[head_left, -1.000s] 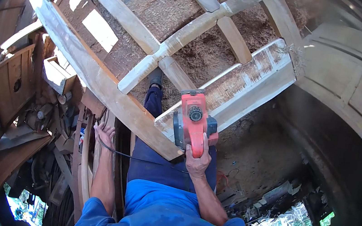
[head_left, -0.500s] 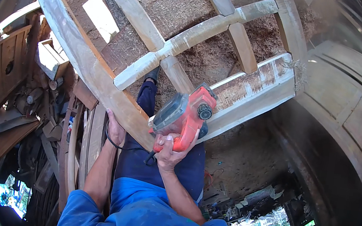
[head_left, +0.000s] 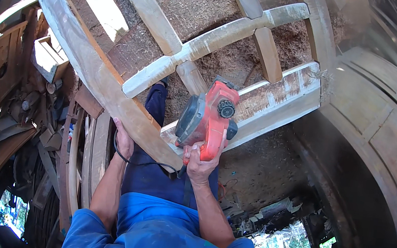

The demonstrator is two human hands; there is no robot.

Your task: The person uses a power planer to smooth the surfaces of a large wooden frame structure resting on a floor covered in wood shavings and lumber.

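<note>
Red planer (head_left: 213,116) is held right over the frame's (head_left: 107,89) near corner; can't really be told if it's touching. Its handle (head_left: 213,145) is gripped pretty snugly in the right hand (head_left: 201,165). The left hand (head_left: 123,143) is set at the frame's left edge, grip unclear. Black cord's (head_left: 134,163) looped by it, shavings (head_left: 194,5) are strewn below the frame.

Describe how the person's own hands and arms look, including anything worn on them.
The left hand and right hand are ungloved, with five-fingered human form. Both forearms are uncovered up to loose blue sleeves, which match the blue shirt.
</note>
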